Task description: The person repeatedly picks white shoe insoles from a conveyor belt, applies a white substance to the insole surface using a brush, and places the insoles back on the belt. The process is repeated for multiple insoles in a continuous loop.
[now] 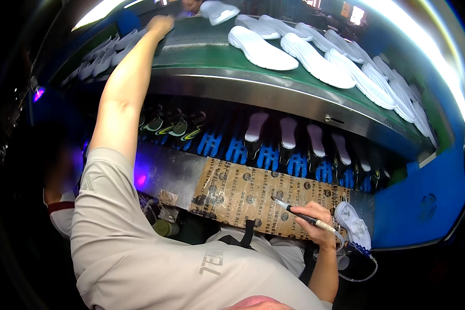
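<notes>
My left hand (161, 25) is stretched far up over the green upper conveyor belt (191, 54). Its fingers are turned away and blurred, so I cannot tell what they hold. A tilted white shoe sole (218, 11) is just right of it. My right hand (318, 222) is closed around the dark handle of a brush (300, 213) with a pale front end. A clear hose (340, 238) runs from the brush's back end. Beneath the brush tip lies a tape-covered cardboard sheet (237, 194). Beside my right hand rests a white sole (354, 225), patterned side up.
Several white soles (315, 61) crowd the belt's right side; more soles (101, 56) lie at its left. Below the belt's metal edge (253, 88), shoe uppers with pale undersides (288, 133) stand between blue racks (267, 156). At left are dark shoes (178, 125) and a person's sleeve (62, 214).
</notes>
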`<move>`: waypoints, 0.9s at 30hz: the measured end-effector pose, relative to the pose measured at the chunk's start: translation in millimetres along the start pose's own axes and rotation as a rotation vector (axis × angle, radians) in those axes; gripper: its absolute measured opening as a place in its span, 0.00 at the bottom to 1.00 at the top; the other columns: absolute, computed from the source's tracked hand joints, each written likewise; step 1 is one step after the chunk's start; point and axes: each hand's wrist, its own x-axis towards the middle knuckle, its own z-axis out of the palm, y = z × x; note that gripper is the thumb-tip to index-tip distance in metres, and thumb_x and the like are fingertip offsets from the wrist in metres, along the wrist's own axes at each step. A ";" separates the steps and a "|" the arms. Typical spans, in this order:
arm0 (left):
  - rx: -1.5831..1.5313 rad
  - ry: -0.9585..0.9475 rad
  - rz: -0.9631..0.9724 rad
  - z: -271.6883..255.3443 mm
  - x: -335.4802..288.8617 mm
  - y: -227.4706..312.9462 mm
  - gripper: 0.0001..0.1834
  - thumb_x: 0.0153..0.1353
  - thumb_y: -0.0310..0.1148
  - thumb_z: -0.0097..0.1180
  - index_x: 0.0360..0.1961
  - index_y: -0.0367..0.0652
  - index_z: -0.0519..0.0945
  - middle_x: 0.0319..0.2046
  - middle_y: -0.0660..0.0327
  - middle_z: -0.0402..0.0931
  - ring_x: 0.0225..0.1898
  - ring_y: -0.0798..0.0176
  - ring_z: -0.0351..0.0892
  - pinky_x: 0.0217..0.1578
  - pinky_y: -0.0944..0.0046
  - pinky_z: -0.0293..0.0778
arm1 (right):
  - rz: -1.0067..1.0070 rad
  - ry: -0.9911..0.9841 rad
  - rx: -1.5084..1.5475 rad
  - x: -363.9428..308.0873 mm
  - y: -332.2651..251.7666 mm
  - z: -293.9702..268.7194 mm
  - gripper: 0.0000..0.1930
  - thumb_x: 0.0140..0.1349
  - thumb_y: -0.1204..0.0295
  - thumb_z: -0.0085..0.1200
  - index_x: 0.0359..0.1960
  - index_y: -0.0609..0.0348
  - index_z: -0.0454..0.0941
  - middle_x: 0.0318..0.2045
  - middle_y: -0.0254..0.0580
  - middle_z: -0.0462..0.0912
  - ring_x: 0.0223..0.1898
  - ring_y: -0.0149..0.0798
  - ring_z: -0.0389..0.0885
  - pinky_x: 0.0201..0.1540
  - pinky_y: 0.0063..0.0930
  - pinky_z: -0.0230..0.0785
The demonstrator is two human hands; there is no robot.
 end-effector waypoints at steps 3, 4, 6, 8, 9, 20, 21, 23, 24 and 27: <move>0.230 -0.285 -0.311 28.7 -17.4 -116.1 0.30 0.65 0.46 0.53 0.63 0.39 0.79 0.64 0.40 0.77 0.69 0.36 0.71 0.66 0.35 0.66 | 0.112 -0.023 -0.003 -18.5 14.6 3.1 0.16 0.55 0.80 0.69 0.46 0.57 0.90 0.33 0.43 0.87 0.34 0.41 0.83 0.39 0.31 0.74; 0.283 -0.285 -0.360 25.9 -27.2 -152.5 0.32 0.65 0.48 0.54 0.66 0.41 0.75 0.65 0.40 0.74 0.70 0.35 0.70 0.66 0.33 0.65 | 0.134 -0.038 -0.001 -24.1 20.2 4.3 0.16 0.55 0.80 0.69 0.47 0.56 0.90 0.34 0.43 0.87 0.34 0.41 0.83 0.39 0.31 0.74; 0.335 -0.239 -0.423 19.4 -39.3 -215.5 0.36 0.65 0.52 0.54 0.71 0.46 0.68 0.68 0.40 0.70 0.71 0.34 0.66 0.66 0.29 0.63 | 0.090 -0.012 0.048 -26.6 29.4 8.9 0.15 0.55 0.79 0.69 0.46 0.59 0.90 0.31 0.42 0.86 0.32 0.39 0.82 0.37 0.31 0.72; 0.330 -0.191 -0.448 24.3 -39.6 -236.4 0.42 0.65 0.57 0.55 0.76 0.51 0.61 0.71 0.40 0.66 0.73 0.32 0.62 0.66 0.25 0.61 | 0.053 0.028 0.086 -24.7 33.7 12.1 0.14 0.56 0.78 0.69 0.46 0.60 0.90 0.29 0.41 0.84 0.31 0.38 0.80 0.35 0.31 0.71; 0.319 -0.170 -0.450 26.8 -39.0 -243.2 0.45 0.65 0.59 0.56 0.78 0.54 0.58 0.73 0.40 0.64 0.74 0.31 0.60 0.66 0.24 0.60 | 0.076 0.025 0.062 -23.8 33.1 11.8 0.14 0.56 0.78 0.69 0.46 0.60 0.90 0.29 0.42 0.84 0.31 0.37 0.80 0.35 0.30 0.71; 0.065 0.174 -0.226 7.2 -109.6 -223.1 0.45 0.54 0.60 0.70 0.57 0.28 0.78 0.56 0.33 0.80 0.60 0.36 0.80 0.60 0.43 0.75 | 0.074 0.177 0.059 -17.6 45.5 19.0 0.16 0.53 0.77 0.70 0.46 0.61 0.90 0.28 0.39 0.85 0.31 0.36 0.80 0.37 0.30 0.71; -0.052 0.191 -0.224 -3.6 -136.3 -197.4 0.45 0.55 0.59 0.69 0.58 0.28 0.76 0.57 0.33 0.79 0.61 0.35 0.79 0.61 0.41 0.74 | 0.035 0.241 0.028 -18.2 51.8 20.4 0.14 0.54 0.77 0.69 0.44 0.61 0.90 0.29 0.39 0.86 0.32 0.33 0.81 0.36 0.28 0.71; -0.563 0.217 -0.277 -32.2 -203.5 -141.9 0.44 0.58 0.56 0.68 0.61 0.28 0.72 0.59 0.35 0.76 0.62 0.32 0.76 0.62 0.35 0.72 | 0.237 0.314 0.181 -18.1 46.9 18.5 0.13 0.57 0.76 0.68 0.45 0.62 0.89 0.32 0.37 0.87 0.33 0.28 0.81 0.35 0.24 0.71; -0.970 0.223 -0.313 -42.5 -238.9 -103.8 0.43 0.60 0.54 0.66 0.63 0.29 0.70 0.61 0.36 0.75 0.62 0.30 0.75 0.62 0.32 0.71 | 0.333 0.405 0.333 -19.7 48.6 22.6 0.11 0.61 0.75 0.66 0.45 0.62 0.89 0.34 0.35 0.87 0.32 0.25 0.80 0.34 0.21 0.71; -2.106 0.092 -0.375 -44.2 -300.1 -110.8 0.38 0.65 0.44 0.61 0.70 0.37 0.62 0.66 0.39 0.68 0.63 0.23 0.71 0.60 0.19 0.68 | 0.308 0.566 0.524 -16.2 61.9 28.7 0.12 0.62 0.75 0.65 0.46 0.64 0.86 0.40 0.36 0.87 0.35 0.26 0.78 0.42 0.19 0.70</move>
